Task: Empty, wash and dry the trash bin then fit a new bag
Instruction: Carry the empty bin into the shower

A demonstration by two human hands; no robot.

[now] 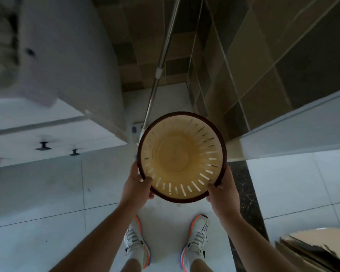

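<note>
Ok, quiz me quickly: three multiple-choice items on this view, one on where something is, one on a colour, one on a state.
1. Where does the mop handle stand?
A. beyond the bin, in the tiled corner
B. across the shoes
C. on the cardboard

2. What colour is the rim of the bin?
A. white
B. dark brown
C. green

3. What is inside the bin?
A. a fitted bag
B. heaped rubbish
C. nothing visible, no bag

Answers: 1 A, the pole rises behind the bin. 2 B, a dark band circles the yellowish slotted wall. 3 C, its bare bottom shows while the left hand and right hand grip the rim.
</note>
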